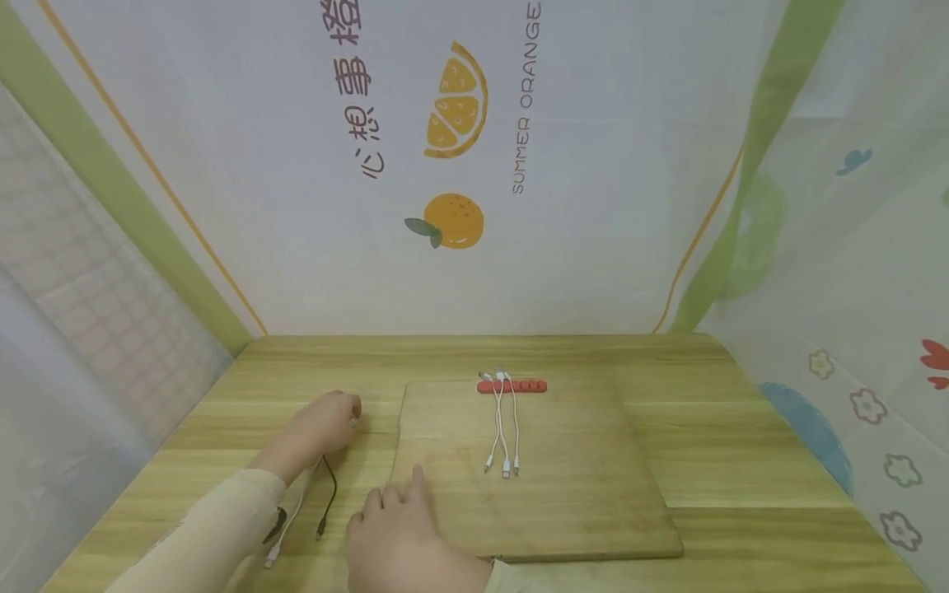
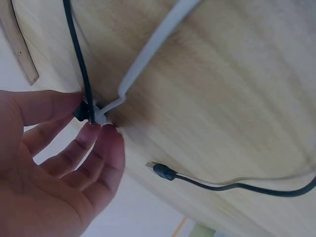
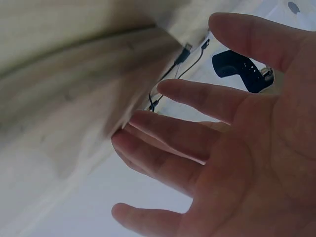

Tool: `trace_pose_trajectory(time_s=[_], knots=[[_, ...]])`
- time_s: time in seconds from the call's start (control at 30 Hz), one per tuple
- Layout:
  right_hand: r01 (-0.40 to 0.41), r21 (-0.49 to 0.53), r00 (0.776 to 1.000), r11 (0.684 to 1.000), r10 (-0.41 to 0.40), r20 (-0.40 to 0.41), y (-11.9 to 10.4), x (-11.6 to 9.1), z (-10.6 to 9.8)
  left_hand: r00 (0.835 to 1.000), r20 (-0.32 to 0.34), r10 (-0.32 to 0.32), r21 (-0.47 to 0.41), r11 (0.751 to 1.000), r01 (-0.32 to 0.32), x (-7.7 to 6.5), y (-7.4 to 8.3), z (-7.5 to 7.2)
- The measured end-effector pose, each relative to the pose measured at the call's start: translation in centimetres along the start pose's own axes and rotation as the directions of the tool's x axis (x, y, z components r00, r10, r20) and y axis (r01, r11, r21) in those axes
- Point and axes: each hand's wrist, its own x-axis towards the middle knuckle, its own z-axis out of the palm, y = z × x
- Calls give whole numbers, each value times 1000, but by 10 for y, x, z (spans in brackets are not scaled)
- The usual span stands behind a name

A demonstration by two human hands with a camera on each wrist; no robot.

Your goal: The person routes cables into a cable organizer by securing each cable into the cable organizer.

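At the left of the wooden table, my left hand [image 1: 326, 424] pinches the ends of a black cable [image 2: 81, 54] and a white cable [image 2: 150, 49] between thumb and fingertips. Both cables trail back toward me, with a black plug [image 1: 320, 529] and a white plug [image 1: 272, 558] lying near the forearm. My right hand [image 1: 396, 531] is at the near left corner of a wooden board [image 1: 586, 494], fingers extended and holding nothing. On the board's far side, several white cables [image 1: 516, 428] lie across a red cable holder [image 1: 530, 385], their lower ends pointing toward me.
In the left wrist view another black plug [image 2: 163, 171] lies on the wood beside the left hand. Table surface [image 1: 712, 445] extends right of the board. A white printed cloth [image 1: 593, 247] hangs behind the table, with more cloth along both sides.
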Motion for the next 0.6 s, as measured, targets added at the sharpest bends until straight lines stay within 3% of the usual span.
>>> trace_pose_trajectory(time_s=[0.23,0.43,0.6], knots=[[-6,-56,1000,998,6,-2,-4,-2,3,1000,-19,-4,-86,996,2,-2,-4,-2],[103,-95,994,990,-99,52,-4,-5,6,1000,1,-14,-131,991,14,-3,-2,0],[142,-79,989,987,-138,54,-5,-6,10,999,45,-29,-158,987,35,-6,2,-1]])
